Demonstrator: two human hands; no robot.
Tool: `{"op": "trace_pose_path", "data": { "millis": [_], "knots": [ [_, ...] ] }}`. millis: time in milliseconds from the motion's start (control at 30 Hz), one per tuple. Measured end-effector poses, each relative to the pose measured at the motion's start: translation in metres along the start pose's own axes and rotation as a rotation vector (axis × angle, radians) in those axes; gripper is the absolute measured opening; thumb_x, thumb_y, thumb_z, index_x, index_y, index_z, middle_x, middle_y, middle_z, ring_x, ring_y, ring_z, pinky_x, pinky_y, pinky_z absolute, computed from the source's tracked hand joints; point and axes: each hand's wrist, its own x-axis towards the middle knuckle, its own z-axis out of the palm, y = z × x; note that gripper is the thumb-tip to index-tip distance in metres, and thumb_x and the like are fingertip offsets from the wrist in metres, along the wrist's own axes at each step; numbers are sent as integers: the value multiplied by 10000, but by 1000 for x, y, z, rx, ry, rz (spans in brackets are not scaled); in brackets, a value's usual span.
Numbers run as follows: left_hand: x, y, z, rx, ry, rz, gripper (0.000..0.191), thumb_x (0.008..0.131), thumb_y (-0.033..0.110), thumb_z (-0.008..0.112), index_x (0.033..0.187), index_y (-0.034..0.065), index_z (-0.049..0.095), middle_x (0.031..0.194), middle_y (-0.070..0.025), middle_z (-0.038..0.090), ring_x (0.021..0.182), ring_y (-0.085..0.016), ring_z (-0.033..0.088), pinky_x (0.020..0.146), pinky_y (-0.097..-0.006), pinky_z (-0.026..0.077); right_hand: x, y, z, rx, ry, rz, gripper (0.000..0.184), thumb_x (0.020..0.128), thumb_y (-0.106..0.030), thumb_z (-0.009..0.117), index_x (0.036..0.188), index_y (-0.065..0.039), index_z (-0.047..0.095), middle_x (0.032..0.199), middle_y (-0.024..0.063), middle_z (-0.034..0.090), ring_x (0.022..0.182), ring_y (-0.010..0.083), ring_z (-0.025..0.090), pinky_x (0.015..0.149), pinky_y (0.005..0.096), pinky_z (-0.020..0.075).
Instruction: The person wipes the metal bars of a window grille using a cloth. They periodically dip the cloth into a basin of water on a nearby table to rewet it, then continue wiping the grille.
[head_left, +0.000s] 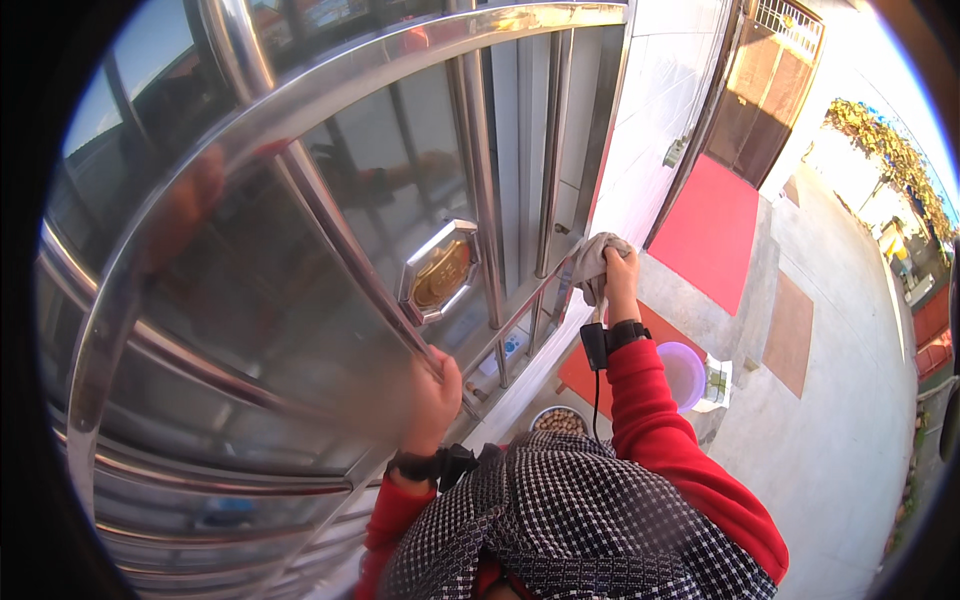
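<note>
Curved metal bars of a window guard (341, 225) fill the left and middle of the view, with window glass (247, 315) behind them. My left hand (439, 397) grips one slanting bar near its lower end. A crumpled grey cloth (596, 262) is held in my right hand (621, 277), against the lower right corner of the guard's frame. Between two bars, above my left hand, sits an octagonal gold-coloured ornament (442, 274) with a shiny metal rim.
Below on the right are a purple basin (681, 377), a white bucket (714, 386) and a bowl of round brownish items (559, 422). Red mats (709, 232) lie by the white tiled wall (667, 82). A brown door (761, 97) stands farther off, beside a concrete yard (847, 337).
</note>
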Motion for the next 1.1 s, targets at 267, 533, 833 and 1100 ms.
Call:
{"op": "trace_pose_path", "data": {
  "millis": [267,533,833,1100],
  "knots": [
    [0,10,-4,-51,-62,-94,73,833,82,548,817,29,501,631,-47,553,550,-147,568,539,-281,450,22,39,46,-186,57,-112,502,753,-165,582,1177,70,450,1061,181,549,978,268,529,865,332,415],
    [1,11,-2,-87,-39,-110,81,828,88,552,814,30,498,646,-56,557,566,-158,571,560,-279,456,-35,-31,11,74,-48,138,306,791,-58,492,1055,83,548,946,107,605,827,179,586,739,281,480],
    [0,9,-3,0,-49,-113,81,826,92,555,813,34,499,646,-62,557,568,-165,574,560,-290,457,-51,-24,60,-1361,-570,-903,388,771,-207,551,1128,-56,527,1081,136,565,1066,302,497,965,397,318],
    [-3,3,0,-191,-28,-137,96,826,69,555,838,29,469,648,-57,525,567,-155,535,553,-286,436,-84,-11,26,-490,-451,-530,298,824,-101,465,1086,2,563,1063,126,596,1043,297,535,937,351,383]
  ]
}}
